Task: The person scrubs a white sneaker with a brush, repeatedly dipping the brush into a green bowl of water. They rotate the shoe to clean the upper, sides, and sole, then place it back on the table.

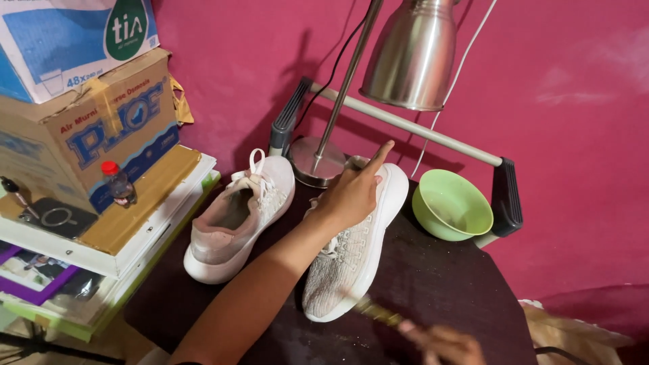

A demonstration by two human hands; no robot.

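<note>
Blurred at the bottom edge, the right hand [443, 341] closes around a slim brush [378, 313] whose tip meets the toe of the near shoe [351, 260]; the bristles are too smeared to make out. That pale knit shoe lies on the dark table [433, 284], toe towards the camera, and the left hand [351, 192] presses flat on its heel end, fingers together and forefinger raised. Scrubbing the toe appears to be the step in hand; working further along would call for a steady hold and short strokes over the soft weave. A second shoe [236, 220], smooth-soled and laced, rests just beside it. Behind stand a glossy green bowl [451, 205] and a brushed-metal lamp [412, 54].
</note>
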